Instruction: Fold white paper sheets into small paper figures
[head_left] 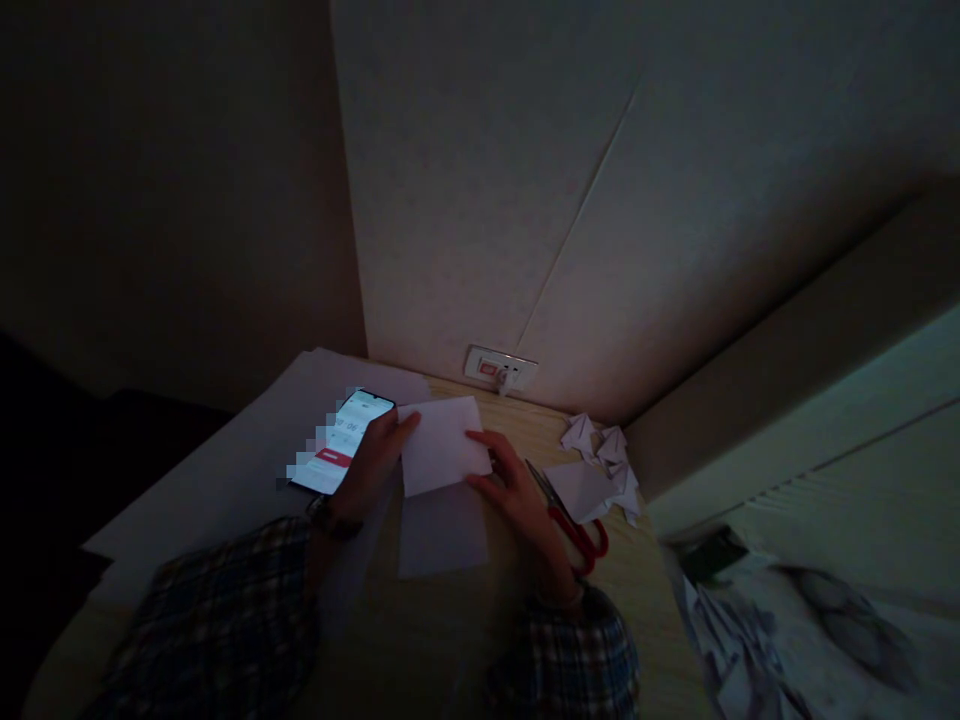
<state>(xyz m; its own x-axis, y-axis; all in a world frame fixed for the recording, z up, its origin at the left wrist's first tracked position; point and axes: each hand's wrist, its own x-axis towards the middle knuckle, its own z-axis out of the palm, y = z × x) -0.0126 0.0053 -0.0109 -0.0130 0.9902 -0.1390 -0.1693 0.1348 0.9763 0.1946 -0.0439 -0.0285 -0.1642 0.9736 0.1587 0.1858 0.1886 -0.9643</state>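
Observation:
A white piece of paper (444, 447) is held up between my two hands over the table. My left hand (379, 450) grips its left edge, thumb on the near face. At its right edge my right hand (510, 485) pinches the paper with thumb and forefinger. Below it another pale paper sheet (444, 535) lies flat on the wood. Just left of my left hand a lit phone (349, 435) rests on large white sheets (247, 450). Red-handled scissors (574, 535) lie right of my right hand, beside a small sheet of paper (577, 488).
Several folded paper pieces (611, 450) sit at the table's back right corner. A wall socket (500, 368) with a plug is just above the back edge. Beyond the table's right edge, crumpled-looking paper (731, 640) lies lower down. The room is dim.

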